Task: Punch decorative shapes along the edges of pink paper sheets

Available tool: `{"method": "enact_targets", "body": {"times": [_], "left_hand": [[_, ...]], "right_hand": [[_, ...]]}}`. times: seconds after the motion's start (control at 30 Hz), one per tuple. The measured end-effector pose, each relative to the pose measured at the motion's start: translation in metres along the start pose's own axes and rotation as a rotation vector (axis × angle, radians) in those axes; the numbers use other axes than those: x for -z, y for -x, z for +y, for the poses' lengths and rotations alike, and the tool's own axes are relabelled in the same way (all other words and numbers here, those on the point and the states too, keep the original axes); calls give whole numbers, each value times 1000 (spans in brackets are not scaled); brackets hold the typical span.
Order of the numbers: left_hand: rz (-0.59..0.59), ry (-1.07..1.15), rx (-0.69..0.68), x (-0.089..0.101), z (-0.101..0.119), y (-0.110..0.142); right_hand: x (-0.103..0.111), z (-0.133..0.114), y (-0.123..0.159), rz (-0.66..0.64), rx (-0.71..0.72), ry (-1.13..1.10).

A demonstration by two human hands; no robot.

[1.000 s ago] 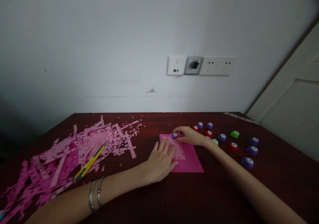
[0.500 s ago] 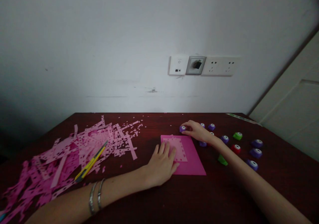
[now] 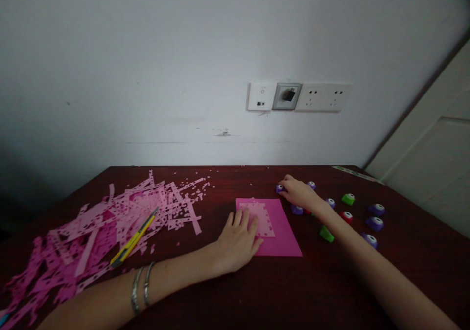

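Note:
My left hand lies flat with fingers spread on a pink paper sheet, pressing on a paler punched piece on top of it. My right hand reaches past the sheet's far right corner and pinches a small purple craft punch against the dark brown table. Several more small punches, purple, green and red, sit scattered around and behind my right wrist.
A heap of pink punched paper strips and confetti covers the table's left side, with a yellow utility knife lying on it. A white wall with a socket panel stands behind the table. A pale door is at right.
My right hand lifted the purple punch off the paper's far edge and carried it right and back toward the other punches. A green punch has tipped over near my forearm. My left hand stayed put.

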State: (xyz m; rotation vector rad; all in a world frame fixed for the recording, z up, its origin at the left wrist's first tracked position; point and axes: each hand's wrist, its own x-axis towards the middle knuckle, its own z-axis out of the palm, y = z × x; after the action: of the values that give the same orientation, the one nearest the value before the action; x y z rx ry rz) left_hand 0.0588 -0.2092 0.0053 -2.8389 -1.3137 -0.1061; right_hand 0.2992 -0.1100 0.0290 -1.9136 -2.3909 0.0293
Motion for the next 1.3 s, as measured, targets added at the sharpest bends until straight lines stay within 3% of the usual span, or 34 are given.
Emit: {"method": "enact_targets", "body": {"times": [0.27,0.37,0.47,0.6,0.73,1.0,1.3], "left_hand": [[71,-24,-39,3,1,-1],[81,22,-54,14,-12,-12],[70,142,18,24,-37,-29],[9,328,30,28,-64,-50],[-121,369,39,23,-71,-63],[-280,329,122,27,-68,-76],[-233,417,91,20,-79,-76]], "right_hand": [[15,-5,3,75,-18,-77],[22,-14,5,-42,-32,-333],[19,-25,9,-176,27,-548],[9,-36,14,-115,204,-475],[-1,-40,17,-84,290,-465],[-16,-32,14,-110,265,-559],[-11,-37,15,-183,218,-602]]}}
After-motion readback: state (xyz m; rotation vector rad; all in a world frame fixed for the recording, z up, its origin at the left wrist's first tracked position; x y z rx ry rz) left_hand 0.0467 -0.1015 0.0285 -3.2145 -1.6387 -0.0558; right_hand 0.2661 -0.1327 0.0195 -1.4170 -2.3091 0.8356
